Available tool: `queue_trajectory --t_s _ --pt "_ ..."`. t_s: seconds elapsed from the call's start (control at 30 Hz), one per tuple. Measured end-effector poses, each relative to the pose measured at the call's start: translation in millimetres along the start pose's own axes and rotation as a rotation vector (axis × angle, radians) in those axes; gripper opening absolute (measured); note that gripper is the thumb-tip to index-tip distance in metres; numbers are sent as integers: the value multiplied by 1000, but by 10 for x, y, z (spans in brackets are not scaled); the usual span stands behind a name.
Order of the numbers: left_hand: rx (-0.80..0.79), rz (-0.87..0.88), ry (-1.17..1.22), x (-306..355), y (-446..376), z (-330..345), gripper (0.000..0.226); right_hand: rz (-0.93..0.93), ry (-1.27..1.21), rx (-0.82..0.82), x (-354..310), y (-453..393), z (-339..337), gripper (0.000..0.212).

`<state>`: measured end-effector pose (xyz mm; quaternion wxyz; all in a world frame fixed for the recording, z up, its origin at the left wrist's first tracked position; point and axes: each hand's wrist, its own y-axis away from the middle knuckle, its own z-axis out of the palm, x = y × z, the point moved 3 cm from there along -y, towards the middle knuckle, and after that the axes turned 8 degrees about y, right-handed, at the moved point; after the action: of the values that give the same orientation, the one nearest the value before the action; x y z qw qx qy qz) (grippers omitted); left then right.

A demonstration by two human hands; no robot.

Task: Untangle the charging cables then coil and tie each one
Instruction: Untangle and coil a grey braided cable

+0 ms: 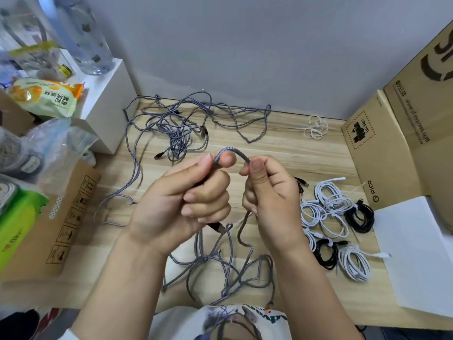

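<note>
Left hand (186,200): curled round one end of a grey braided cable (232,153), pinching it between thumb and forefinger.
Right hand (269,192): pinched the same cable just beside the left, a short arch between them.
Cable's slack: hung down in loose loops near the person.
Tangled cables (179,123): far left on the wooden table (282,148).
Coiled cables (338,224): white and black, tied, near right.
Cardboard box (392,133): far right.

Grey braided cable (231,152) arched between your two grips, rest hanging below them in loose kinked loops. Grey tangled pile (179,128) beyond grips, on bench, plugs poking out. Coiled white cables (328,207) and coiled black cables (359,215) lie right of grips, tied.
</note>
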<state>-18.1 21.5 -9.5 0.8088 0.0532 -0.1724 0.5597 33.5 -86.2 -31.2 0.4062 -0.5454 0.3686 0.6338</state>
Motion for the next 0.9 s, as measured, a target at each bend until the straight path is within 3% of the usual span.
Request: queue_trajectory --t_s 0.2,0.47,0.53,0.63,0.67,0.8,0.9 --pt "-20 26 164 -32 -6 53 29 109 -78 123 65 -49 -131 25" --pt "40 87 211 209 -78 -81 42 103 552 -304 202 47 82 30" --pt "183 172 90 219 -100 -119 45 76 636 -345 140 69 101 32" --pt "548 399 -234 235 -106 -176 60 60 804 -386 70 113 138 26" --pt "592 439 -320 232 -106 -188 62 53 866 -400 58 124 149 23" --pt "575 370 -551 199 -126 -250 37 34 992 -432 2 149 148 24" --pt "560 334 -629 179 -118 -298 32 6 1033 -428 -68 161 137 27"
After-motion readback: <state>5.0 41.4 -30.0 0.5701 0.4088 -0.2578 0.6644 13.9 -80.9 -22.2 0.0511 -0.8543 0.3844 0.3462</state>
